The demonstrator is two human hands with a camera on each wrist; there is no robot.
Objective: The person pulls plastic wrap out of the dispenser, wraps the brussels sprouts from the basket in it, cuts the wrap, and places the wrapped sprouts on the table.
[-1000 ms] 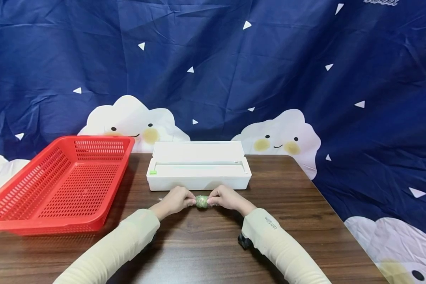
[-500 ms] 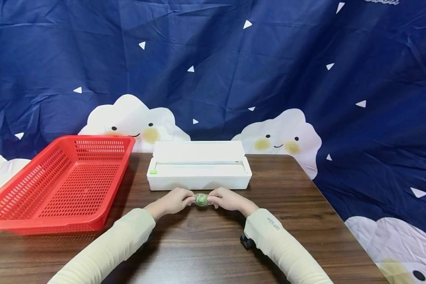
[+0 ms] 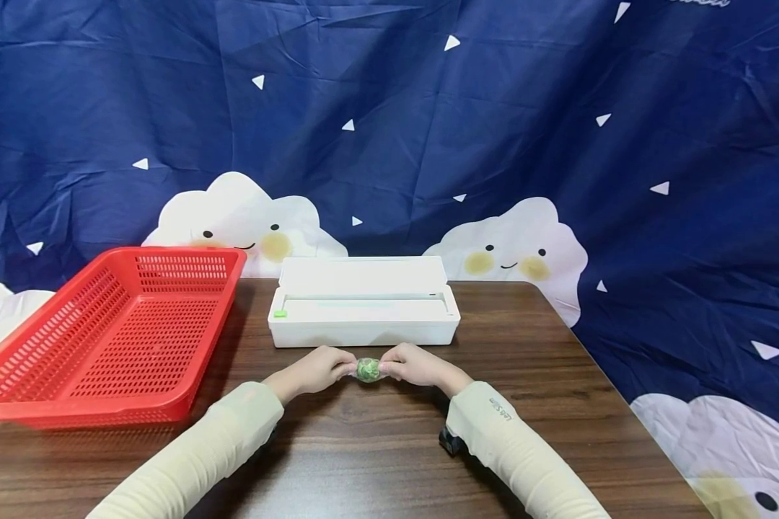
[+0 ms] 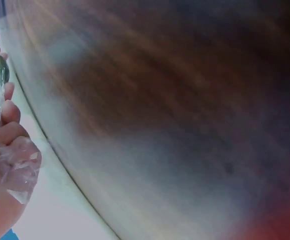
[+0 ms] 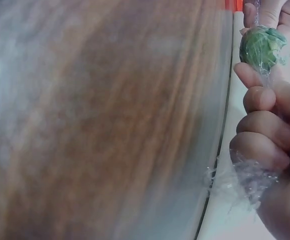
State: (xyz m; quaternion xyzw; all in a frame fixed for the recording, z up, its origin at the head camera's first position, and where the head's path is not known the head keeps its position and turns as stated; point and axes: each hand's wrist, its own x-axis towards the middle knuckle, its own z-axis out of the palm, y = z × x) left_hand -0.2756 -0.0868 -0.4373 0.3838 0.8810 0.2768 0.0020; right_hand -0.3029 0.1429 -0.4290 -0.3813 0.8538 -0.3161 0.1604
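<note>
Between the two hands hangs a small round green vegetable [image 3: 367, 370], leafy like a Brussels sprout, wrapped tightly in clear cling film [image 5: 265, 80]. My left hand [image 3: 318, 369] pinches the twisted film at its left end. On the opposite side my right hand [image 3: 418, 364] pinches the other twisted end, its fingers curled in the right wrist view. Loose crumpled film trails out behind each fist in the wrist views. Just behind the hands stands a white cling film dispenser [image 3: 363, 334] with its lid raised.
A red plastic basket [image 3: 195, 382] with slotted walls stands at the left of the brown wooden table [image 3: 363, 461]. A dark blue cloth [image 3: 389, 130] with clouds and white triangles hangs behind the table's back edge.
The wrapped vegetable has turned between the hands, showing a different side. My hands have spread very slightly apart, and the film at its ends looks more tightly twisted.
</note>
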